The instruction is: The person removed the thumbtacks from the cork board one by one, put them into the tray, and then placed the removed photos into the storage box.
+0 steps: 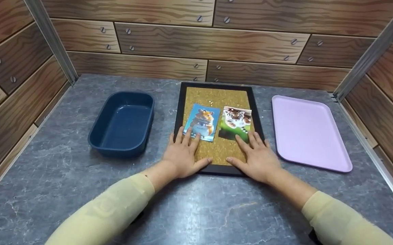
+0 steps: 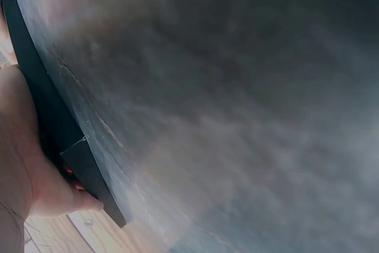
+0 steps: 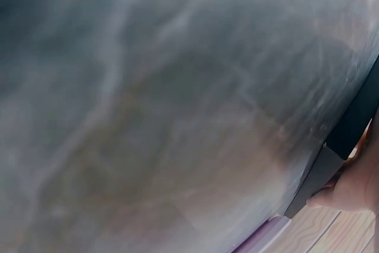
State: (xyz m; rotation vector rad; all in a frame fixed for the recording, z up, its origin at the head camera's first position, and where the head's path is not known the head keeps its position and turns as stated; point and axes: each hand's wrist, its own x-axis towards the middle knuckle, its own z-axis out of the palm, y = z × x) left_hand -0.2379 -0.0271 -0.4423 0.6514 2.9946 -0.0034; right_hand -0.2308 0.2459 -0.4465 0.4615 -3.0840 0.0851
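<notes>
A black-framed cork board (image 1: 222, 154) lies flat in the middle of the table. Two picture cards are on its cork: a hamster card (image 1: 206, 119) on the left and a tiger card (image 1: 234, 120) on the right. My left hand (image 1: 182, 154) rests on the board's lower left side, fingers straight and fingertips at the hamster card's lower edge. On the lower right side rests my right hand (image 1: 259, 158), fingers spread, its index fingertip at the bottom of the tiger card. Both wrist views show the dark frame edge (image 2: 47, 93) beside the hand.
To the left of the board stands a deep dark blue bin (image 1: 121, 124). A shallow lilac tray (image 1: 310, 132) lies to the right. Wood-patterned panels (image 1: 210, 44) wall in the grey marbled table (image 1: 196, 211) at the back and both sides.
</notes>
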